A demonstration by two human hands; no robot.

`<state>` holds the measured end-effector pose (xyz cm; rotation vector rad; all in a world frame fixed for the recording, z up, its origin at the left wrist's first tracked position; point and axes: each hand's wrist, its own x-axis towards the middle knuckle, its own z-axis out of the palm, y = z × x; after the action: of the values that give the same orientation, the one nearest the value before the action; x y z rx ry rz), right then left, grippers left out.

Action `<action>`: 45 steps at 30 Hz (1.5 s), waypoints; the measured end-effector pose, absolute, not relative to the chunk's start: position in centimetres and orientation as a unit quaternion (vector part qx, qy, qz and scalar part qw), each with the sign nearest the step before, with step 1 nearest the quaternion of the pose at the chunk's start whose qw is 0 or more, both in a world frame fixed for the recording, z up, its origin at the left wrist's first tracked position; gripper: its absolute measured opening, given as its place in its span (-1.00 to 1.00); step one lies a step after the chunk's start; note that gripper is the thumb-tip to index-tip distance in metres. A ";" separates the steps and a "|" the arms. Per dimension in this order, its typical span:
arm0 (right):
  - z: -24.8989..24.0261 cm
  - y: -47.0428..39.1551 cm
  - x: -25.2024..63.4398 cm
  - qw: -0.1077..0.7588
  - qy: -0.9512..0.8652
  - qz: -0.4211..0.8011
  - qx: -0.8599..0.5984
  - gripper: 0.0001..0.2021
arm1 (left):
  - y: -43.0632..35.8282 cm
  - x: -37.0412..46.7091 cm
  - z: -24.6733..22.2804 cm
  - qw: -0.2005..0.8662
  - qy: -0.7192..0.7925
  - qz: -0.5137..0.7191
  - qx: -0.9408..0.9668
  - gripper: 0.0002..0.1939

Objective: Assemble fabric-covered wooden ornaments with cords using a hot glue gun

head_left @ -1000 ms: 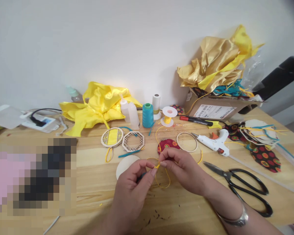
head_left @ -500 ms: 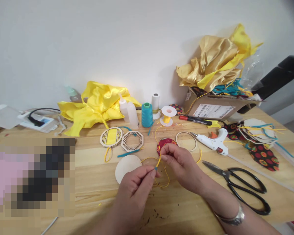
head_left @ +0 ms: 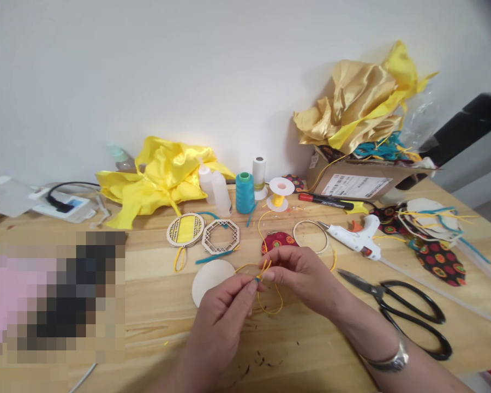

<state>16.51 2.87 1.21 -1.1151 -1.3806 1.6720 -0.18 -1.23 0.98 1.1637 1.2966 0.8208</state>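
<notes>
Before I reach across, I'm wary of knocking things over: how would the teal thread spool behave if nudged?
The teal thread spool stands upright, taller than wide, so a high nudge would probably tip it. Its round sides suggest it could roll once down. The teal strand by its base might drag along.

The single camera sits on the person's head; it looks forward and down, from close above the hands (head_left: 251,286), over the surface (head_left: 155,305) towards the wall (head_left: 155,71).
</notes>
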 end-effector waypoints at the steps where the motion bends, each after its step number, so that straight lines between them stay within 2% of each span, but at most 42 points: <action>1: 1.2 2.8 16.4 0.351 -0.528 0.642 -0.430 -0.82 | -1.2 -0.1 1.0 0.572 0.551 0.348 0.498 -0.67; 10: 1.5 2.5 16.2 0.373 -0.594 0.552 -0.451 -0.85 | -1.3 0.0 1.0 0.587 0.536 0.351 0.495 -0.68; 23: 1.5 2.2 16.4 0.351 -0.668 0.475 -0.452 -0.83 | -1.4 0.0 1.0 0.553 0.535 0.354 0.532 -0.72; 31: 1.3 2.0 16.2 0.366 -0.654 0.474 -0.462 -0.85 | -1.3 0.2 1.2 0.564 0.558 0.346 0.501 -0.68; 45: 1.4 1.4 16.0 0.383 -0.683 0.413 -0.466 -0.87 | -0.8 0.4 1.4 0.570 0.548 0.342 0.508 -0.70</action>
<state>15.98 1.43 1.38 -1.1877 -1.7416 1.0531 0.36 -0.85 1.42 1.1936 1.2857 0.8034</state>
